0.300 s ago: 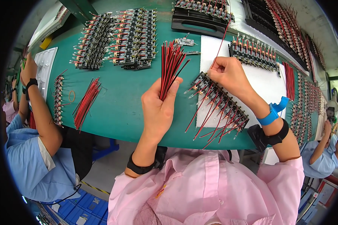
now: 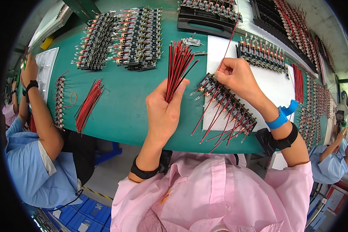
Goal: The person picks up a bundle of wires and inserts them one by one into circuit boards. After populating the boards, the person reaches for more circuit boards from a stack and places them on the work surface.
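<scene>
My left hand (image 2: 163, 106) is wrapped round an upright bundle of red and black wires (image 2: 178, 69), whose ends fan out above the fingers. A single red wire (image 2: 230, 40) is pinched between the thumb and fingers of my right hand (image 2: 237, 77) and rises from them toward the far side. That hand is at the upper end of a slanting row of small circuit boards (image 2: 230, 101). Red and black wires hang from several of these boards toward me. The row lies partly on a white foam sheet (image 2: 217, 49); the fingers hide the held wire's lower end.
Stacked circuit boards (image 2: 137, 38) stand at the far left of the green table (image 2: 123, 104). Another wire bundle (image 2: 89, 106) lies near a strip of round parts (image 2: 59, 102). More boards (image 2: 263, 54) rest on the foam. A co-worker's arm (image 2: 46, 104) is at the left.
My hands keep their grips and have barely moved. The wire bundle in my left hand leans very slightly further right.
</scene>
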The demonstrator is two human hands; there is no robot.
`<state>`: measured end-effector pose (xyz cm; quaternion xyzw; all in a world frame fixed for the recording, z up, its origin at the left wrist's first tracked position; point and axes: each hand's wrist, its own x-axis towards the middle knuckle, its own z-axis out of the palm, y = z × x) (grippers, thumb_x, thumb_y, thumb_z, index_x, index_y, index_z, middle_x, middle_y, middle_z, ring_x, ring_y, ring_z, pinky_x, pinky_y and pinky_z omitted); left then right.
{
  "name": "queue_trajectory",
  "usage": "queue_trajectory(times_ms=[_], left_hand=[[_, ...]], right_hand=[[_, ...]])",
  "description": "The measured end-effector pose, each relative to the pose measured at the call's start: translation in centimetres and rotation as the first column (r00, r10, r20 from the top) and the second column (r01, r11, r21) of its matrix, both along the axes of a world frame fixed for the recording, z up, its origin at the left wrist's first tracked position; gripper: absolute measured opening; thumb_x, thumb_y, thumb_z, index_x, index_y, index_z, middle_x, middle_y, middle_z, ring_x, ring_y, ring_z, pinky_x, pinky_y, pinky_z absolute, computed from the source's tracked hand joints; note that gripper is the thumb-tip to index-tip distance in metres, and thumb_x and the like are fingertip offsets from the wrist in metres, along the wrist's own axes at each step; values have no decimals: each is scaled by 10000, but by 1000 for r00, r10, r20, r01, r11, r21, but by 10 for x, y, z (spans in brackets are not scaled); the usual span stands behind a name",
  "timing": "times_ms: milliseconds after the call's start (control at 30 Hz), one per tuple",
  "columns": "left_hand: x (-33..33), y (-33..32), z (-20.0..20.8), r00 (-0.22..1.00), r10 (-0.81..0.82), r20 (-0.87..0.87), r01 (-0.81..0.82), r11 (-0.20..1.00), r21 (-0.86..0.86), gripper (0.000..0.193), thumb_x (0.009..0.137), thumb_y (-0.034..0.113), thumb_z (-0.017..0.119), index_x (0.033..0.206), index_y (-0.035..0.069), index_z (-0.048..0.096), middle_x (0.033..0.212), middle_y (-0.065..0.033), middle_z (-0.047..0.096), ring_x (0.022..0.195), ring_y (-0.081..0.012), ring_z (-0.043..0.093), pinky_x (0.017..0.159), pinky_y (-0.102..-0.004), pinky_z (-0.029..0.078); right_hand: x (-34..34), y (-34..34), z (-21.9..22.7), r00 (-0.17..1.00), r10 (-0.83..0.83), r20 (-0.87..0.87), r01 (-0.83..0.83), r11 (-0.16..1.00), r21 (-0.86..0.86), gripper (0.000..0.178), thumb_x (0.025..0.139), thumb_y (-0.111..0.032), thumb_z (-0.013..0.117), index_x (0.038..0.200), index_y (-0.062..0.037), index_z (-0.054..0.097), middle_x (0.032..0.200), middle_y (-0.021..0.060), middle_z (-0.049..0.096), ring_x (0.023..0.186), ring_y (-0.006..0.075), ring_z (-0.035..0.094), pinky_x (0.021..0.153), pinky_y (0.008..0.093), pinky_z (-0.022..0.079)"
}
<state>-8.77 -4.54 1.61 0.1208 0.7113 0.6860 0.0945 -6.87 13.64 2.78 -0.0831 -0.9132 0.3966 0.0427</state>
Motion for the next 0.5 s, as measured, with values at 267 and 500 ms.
queue_trajectory(times_ms=[267, 500], left_hand=[[0, -1, -1, 1000, 1, -13, -1, 1000, 4, 158, 790, 145, 500, 797, 3, 569, 475, 88, 312, 413, 9, 237, 376, -183, 136], [0, -3, 3, 1000, -5, 5, 5, 1000, -27, 146, 773, 117, 515, 807, -15, 569, 494, 45, 349, 459, -25, 283, 395, -198, 224]], right_hand=[[0, -1, 0, 999, -25, 42, 26, 999, -22, 131, 637, -78, 549, 572, 23, 499, 453, 2, 451, 420, 39, 401, 392, 193, 321], [1, 0, -2, 1000, -19, 25, 19, 1000, -5, 132, 648, -78, 549, 589, 33, 507, 471, 8, 469, 435, 40, 415, 404, 192, 334]])
